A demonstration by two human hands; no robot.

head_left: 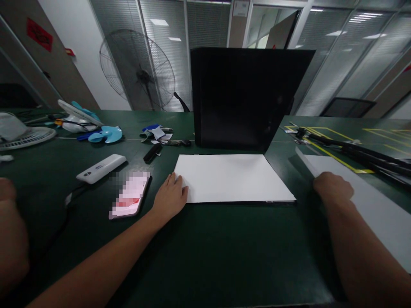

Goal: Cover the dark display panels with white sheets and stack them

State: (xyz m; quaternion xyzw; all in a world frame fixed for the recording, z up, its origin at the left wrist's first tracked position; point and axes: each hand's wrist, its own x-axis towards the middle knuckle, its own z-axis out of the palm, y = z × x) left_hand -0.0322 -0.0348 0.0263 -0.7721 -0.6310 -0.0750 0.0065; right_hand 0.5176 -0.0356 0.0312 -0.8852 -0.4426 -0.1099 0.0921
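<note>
"dark green, smooth and matt: that is the tabletop (250,252). what lies on it?"

"two flat white pieces. the middle sheet (227,177) is four-cornered, plain and unmarked, lying flat near the centre of the table. a thin dark line shows under its near edge. the outer sheet (382,214) is likewise plain white, set to the right at a slant, its left edge slightly raised; the frame cuts off the rest."

"state of the hands?"

"left hand (170,196): palm down, fingers extended over the left edge of the middle sheet, pressing, nothing clamped. right hand (334,188): fingers curled in, closed on the left edge of the outer sheet. the thumb is hidden."

"obstructions?"

"a black panel (247,98), upright and flat-faced, stands just behind the middle sheet. long black rods (346,147) lie beyond the outer sheet, near yellow tape (363,171). the right forearm covers part of the outer sheet."

"left side?"

"a phone (131,199), its lit display pixelated; a rounded white plastic device (102,168) with a dark cable; pale blue fan blades (107,134). a blurred bare limb (13,244), cut off by the frame; i cannot tell which part."

"background?"

"a round wire-caged fan (144,77) before glazed partitions with blinds."
</note>
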